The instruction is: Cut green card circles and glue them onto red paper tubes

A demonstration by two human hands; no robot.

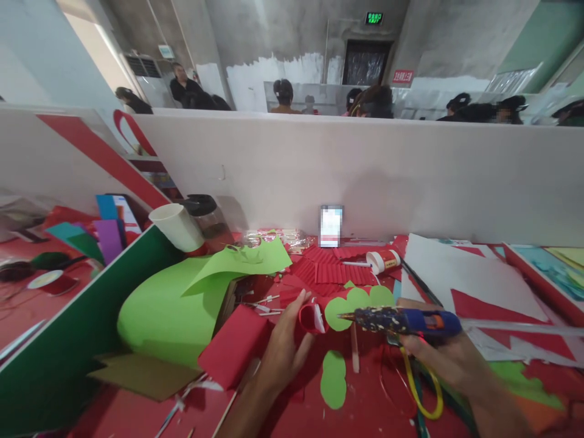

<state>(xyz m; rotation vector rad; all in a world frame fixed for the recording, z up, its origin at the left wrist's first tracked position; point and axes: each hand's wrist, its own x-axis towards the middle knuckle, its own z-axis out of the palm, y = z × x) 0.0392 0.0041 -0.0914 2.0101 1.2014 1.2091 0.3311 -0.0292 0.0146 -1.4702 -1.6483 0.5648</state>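
My left hand (pixel 287 344) is closed around the near end of a red paper tube (pixel 306 317), whose open mouth shows white inside. A row of joined light-green paper circles (pixel 358 301) lies along the tube; whether they are stuck to it I cannot tell. My right hand (pixel 444 356) grips a blue, glue-spattered hot glue gun (pixel 406 321), its nozzle pointing left over the leftmost circle. Below, on the red tabletop (pixel 365 401), lies another scalloped green paper piece (pixel 334 380). A flat wooden stick (pixel 354 348) is just under the nozzle.
Left stand a red block (pixel 235 345), a curled green sheet (pixel 168 310), a white cup (pixel 177 226) and a dark-lidded jar (pixel 210 222). Behind are pleated red paper (pixel 342 274), a glue tub (pixel 384 260) and a phone (pixel 331 226). White sheets (pixel 474 280) lie right; a partition (pixel 283 173) rises behind.
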